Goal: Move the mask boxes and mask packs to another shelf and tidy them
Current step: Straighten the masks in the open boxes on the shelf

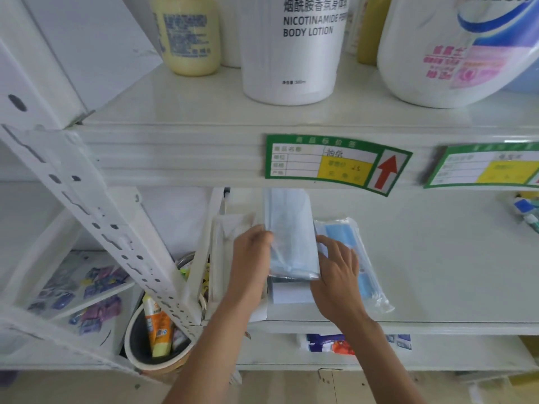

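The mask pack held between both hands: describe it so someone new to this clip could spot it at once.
Find the green price tag with the red arrow on the shelf edge; look just below it. The mask pack stands there, gripped by the left hand and right hand. Unlike the flat pack lying to its right, it is lifted upright.

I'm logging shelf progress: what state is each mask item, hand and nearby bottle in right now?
Mask pack: held at both sides, atop a stack.
Second mask pack: flat on shelf, sealed.
Mask box: at the shelf's left end.
Left hand: gripping.
Right hand: gripping.
Body lotion bottle: upright, shelf above.
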Demonstrator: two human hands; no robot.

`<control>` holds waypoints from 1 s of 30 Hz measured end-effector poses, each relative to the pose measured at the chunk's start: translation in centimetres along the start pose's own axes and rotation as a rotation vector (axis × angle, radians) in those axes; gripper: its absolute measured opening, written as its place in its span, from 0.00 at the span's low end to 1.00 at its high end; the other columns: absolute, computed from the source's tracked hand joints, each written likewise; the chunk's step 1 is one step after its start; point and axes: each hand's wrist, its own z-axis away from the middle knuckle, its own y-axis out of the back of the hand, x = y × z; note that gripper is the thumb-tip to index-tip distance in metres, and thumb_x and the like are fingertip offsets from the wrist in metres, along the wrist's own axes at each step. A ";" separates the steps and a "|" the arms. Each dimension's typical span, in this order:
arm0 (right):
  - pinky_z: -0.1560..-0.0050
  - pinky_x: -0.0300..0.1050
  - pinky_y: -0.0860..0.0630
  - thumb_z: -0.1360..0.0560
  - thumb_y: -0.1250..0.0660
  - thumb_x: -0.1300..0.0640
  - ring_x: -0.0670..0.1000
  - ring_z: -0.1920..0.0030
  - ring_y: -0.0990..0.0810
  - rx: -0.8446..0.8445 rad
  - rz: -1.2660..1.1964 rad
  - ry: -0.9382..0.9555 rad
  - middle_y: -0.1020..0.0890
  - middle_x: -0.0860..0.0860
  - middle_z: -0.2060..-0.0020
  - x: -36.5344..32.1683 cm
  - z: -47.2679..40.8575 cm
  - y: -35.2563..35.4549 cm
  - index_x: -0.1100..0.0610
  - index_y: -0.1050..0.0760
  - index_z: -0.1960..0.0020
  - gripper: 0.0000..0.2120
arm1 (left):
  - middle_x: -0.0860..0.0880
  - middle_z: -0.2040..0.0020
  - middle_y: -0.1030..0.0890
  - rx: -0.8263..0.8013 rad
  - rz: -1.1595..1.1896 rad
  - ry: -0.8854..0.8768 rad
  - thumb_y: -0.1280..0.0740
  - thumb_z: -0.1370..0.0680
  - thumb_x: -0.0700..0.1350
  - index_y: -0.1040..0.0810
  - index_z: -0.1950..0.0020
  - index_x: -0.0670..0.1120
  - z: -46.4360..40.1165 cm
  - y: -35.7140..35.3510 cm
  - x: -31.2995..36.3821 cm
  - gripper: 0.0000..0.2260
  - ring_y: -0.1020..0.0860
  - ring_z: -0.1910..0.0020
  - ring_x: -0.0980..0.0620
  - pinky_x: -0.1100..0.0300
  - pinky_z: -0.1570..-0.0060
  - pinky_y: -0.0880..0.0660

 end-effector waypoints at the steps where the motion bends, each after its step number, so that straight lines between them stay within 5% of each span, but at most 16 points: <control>1: 0.30 0.65 0.39 0.33 0.43 0.59 0.60 0.31 0.31 -0.007 0.012 0.013 0.27 0.51 0.30 0.4 0.0 0.3 0.52 0.21 0.38 0.25 | 0.52 0.71 0.31 -0.003 -0.093 -0.026 0.39 0.27 0.41 0.34 0.66 0.42 0.3 -0.6 -0.3 0.09 0.34 0.70 0.55 0.60 0.67 0.37; 4: 0.31 0.64 0.38 0.35 0.41 0.61 0.59 0.32 0.31 -0.074 0.097 0.057 0.28 0.50 0.29 1.6 -0.3 0.6 0.53 0.21 0.38 0.26 | 0.56 0.78 0.39 0.037 -0.302 -0.155 0.42 0.23 0.39 0.43 0.67 0.48 1.1 -1.1 -1.2 0.15 0.41 0.77 0.57 0.67 0.78 0.44; 11: 0.31 0.54 0.42 0.22 0.50 0.49 0.47 0.32 0.33 0.048 -0.040 0.032 0.29 0.41 0.31 1.6 -0.2 -0.2 0.45 0.19 0.48 0.20 | 0.51 0.74 0.39 0.174 -0.522 -0.302 0.42 0.21 0.38 0.42 0.67 0.47 1.4 1.3 -1.2 0.16 0.42 0.76 0.55 0.62 0.76 0.44; 15: 0.34 0.56 0.40 0.23 0.41 0.46 0.52 0.33 0.31 0.008 0.104 0.010 0.29 0.44 0.31 0.9 -0.6 -0.6 0.44 0.19 0.46 0.13 | 0.49 0.74 0.38 0.125 -0.621 -0.312 0.42 0.22 0.39 0.42 0.67 0.45 0.9 1.7 -0.3 0.15 0.42 0.74 0.53 0.61 0.75 0.45; 19: 0.32 0.58 0.40 0.26 0.34 0.46 0.54 0.31 0.32 -0.054 0.155 -0.036 0.29 0.45 0.31 0.4 -0.9 -0.8 0.44 0.24 0.36 0.18 | 0.50 0.74 0.37 0.028 -0.636 -0.340 0.42 0.21 0.39 0.41 0.67 0.45 1.1 0.0 1.2 0.15 0.41 0.75 0.52 0.58 0.74 0.44; 22: 0.32 0.60 0.40 0.28 0.31 0.51 0.55 0.31 0.31 -0.034 0.166 -0.031 0.27 0.46 0.32 0.4 -0.9 -0.6 0.45 0.20 0.40 0.16 | 0.49 0.73 0.36 -0.021 -0.667 -0.382 0.42 0.21 0.39 0.41 0.67 0.45 1.0 -1.3 2.2 0.15 0.39 0.72 0.49 0.54 0.72 0.44; 26: 0.34 0.58 0.39 0.23 0.36 0.57 0.55 0.33 0.30 0.025 0.155 -0.040 0.25 0.47 0.33 0.5 -0.9 -0.5 0.50 0.18 0.46 0.10 | 0.46 0.66 0.32 -0.023 -0.772 -0.246 0.43 0.20 0.40 0.40 0.65 0.46 0.2 -2.2 2.4 0.14 0.32 0.63 0.44 0.53 0.67 0.41; 30: 0.36 0.54 0.38 0.21 0.44 0.52 0.52 0.36 0.29 0.021 0.092 -0.045 0.26 0.45 0.33 0.2 -0.9 -0.2 0.50 0.23 0.39 0.15 | 0.40 0.53 0.23 0.020 -0.903 -0.180 0.43 0.19 0.41 0.30 0.49 0.41 -0.4 -1.4 1.9 0.05 0.25 0.56 0.42 0.53 0.61 0.33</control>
